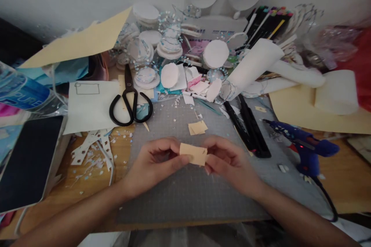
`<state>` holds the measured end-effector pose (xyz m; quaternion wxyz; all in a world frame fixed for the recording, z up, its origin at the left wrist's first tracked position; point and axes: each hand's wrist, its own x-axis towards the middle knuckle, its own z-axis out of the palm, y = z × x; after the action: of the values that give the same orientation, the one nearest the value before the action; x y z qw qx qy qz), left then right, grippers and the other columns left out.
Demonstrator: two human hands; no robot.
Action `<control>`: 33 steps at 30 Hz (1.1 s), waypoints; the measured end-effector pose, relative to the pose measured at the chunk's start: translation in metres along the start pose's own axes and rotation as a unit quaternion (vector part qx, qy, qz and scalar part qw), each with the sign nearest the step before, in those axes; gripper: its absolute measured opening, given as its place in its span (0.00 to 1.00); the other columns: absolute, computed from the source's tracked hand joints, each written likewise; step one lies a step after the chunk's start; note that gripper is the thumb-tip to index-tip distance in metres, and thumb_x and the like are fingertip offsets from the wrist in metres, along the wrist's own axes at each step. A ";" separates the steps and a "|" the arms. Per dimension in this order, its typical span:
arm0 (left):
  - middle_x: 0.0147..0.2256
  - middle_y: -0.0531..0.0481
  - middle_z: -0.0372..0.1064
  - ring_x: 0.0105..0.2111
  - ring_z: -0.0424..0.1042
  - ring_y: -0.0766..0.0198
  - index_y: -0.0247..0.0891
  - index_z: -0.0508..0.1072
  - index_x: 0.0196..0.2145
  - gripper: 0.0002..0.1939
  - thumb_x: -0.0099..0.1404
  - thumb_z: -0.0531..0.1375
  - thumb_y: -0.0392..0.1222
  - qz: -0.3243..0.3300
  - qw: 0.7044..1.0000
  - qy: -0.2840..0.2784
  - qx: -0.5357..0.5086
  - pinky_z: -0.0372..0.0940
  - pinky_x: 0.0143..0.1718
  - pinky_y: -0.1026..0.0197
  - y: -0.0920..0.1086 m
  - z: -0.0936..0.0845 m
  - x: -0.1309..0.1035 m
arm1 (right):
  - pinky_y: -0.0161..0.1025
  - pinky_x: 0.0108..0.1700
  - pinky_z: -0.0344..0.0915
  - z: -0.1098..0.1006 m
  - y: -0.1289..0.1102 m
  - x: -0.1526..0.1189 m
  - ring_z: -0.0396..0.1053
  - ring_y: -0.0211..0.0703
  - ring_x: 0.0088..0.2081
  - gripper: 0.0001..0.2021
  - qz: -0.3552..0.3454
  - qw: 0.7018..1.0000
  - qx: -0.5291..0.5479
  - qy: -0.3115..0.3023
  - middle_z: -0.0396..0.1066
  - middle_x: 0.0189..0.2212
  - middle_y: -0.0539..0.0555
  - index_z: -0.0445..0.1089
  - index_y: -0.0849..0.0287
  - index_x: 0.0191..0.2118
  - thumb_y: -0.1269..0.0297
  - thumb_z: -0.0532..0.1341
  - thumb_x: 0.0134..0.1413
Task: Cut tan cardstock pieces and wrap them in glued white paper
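Between my two hands is a small rectangle of tan paper point(193, 153), held above the grey cutting mat point(185, 200). My left hand point(158, 162) pinches its left end, thumb in front. At the right end, the thumb and fingers of my right hand point(227, 164) close on it, near a small dark mark or slit in that corner. More small tan paper pieces point(197, 127) lie on the mat just beyond my hands. Parts of the fingers behind the paper are hidden.
Black scissors point(130, 100) lie at left on a drawn-on white sheet point(87, 112), near a phone point(27, 158) and a water bottle point(29, 90). Black pens point(246, 127) and a blue glue gun point(304, 142) with its cord lie right. White discs and rolls point(255, 65) crowd the back.
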<state>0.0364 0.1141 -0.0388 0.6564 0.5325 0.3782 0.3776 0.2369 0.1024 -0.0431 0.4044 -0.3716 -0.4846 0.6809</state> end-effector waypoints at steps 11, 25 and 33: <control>0.25 0.51 0.66 0.26 0.63 0.68 0.34 0.71 0.24 0.09 0.62 0.60 0.35 0.074 0.990 -0.060 0.108 0.58 0.28 0.65 0.005 0.002 -0.003 | 0.29 0.20 0.54 0.004 -0.006 -0.004 0.57 0.30 0.19 0.10 -0.050 0.986 -0.160 0.016 0.60 0.18 0.45 0.62 0.58 0.24 0.66 0.59 0.55; 0.24 0.50 0.67 0.25 0.64 0.68 0.35 0.73 0.23 0.10 0.62 0.60 0.36 0.073 0.987 -0.061 0.131 0.60 0.26 0.65 0.007 0.003 -0.001 | 0.30 0.18 0.49 0.002 -0.005 -0.005 0.52 0.31 0.18 0.14 -0.050 0.977 -0.206 0.030 0.57 0.16 0.45 0.58 0.57 0.21 0.63 0.60 0.55; 0.24 0.51 0.67 0.25 0.65 0.69 0.35 0.73 0.24 0.08 0.60 0.62 0.34 0.076 0.992 -0.023 0.100 0.61 0.27 0.67 0.006 0.003 -0.001 | 0.31 0.21 0.52 0.000 -0.004 -0.004 0.55 0.32 0.20 0.11 -0.031 0.990 -0.138 -0.022 0.58 0.18 0.45 0.59 0.57 0.25 0.62 0.58 0.55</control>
<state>0.0380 0.1127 -0.0327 0.5780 0.6309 0.3576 0.3742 0.2387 0.0997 -0.0387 0.3588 -0.3936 -0.5942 0.6027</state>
